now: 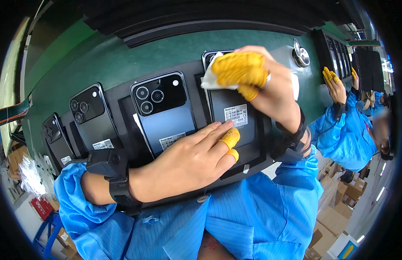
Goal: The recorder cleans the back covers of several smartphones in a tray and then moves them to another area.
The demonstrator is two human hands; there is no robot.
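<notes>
In the head view, the right hand, yellow covers on its fingers, grasps a white cloth against the far end of the rightmost phone, which lies back up in a dark tray on the green bench. The left hand has its fingers stretched out, grasping nothing, over that phone's near left part. A blue-backed phone lies just left; a metal container stands far right.
</notes>
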